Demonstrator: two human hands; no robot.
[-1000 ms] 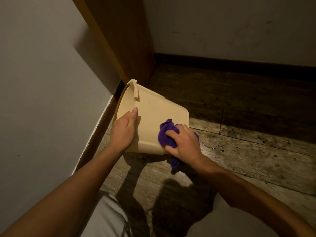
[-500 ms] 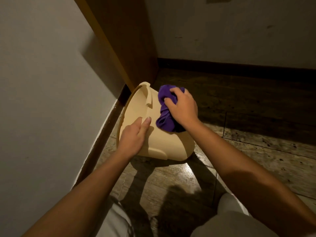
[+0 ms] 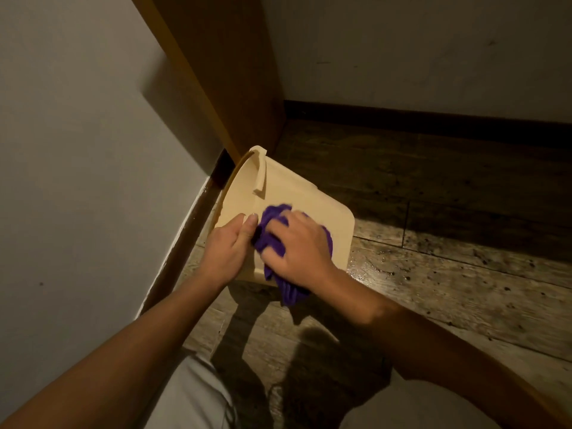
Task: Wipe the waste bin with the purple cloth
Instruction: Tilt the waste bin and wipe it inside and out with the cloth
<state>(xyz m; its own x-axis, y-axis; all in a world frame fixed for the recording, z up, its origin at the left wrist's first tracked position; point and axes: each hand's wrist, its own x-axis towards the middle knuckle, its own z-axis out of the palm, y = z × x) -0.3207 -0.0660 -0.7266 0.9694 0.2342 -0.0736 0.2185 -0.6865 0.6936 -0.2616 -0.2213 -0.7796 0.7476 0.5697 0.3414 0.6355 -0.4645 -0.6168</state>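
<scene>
A cream plastic waste bin (image 3: 297,193) lies tipped on the wooden floor, its open mouth turned toward the left wall and its base toward the right. My left hand (image 3: 227,250) grips the bin's near left side, thumb on top. My right hand (image 3: 298,250) presses a bunched purple cloth (image 3: 272,233) against the bin's upper side near its near edge. A tail of the cloth hangs below my wrist over the floor. The bin's inside is hidden.
A grey wall (image 3: 77,150) with a dark skirting board runs along the left. A wooden door frame (image 3: 223,72) stands behind the bin. The back wall (image 3: 418,51) closes off the corner. Worn floorboards (image 3: 464,274) stretch to the right. My knees show at the bottom.
My right hand has swept the cloth from near the bin's rim back down toward me, close to my left hand. The left hand keeps its hold.
</scene>
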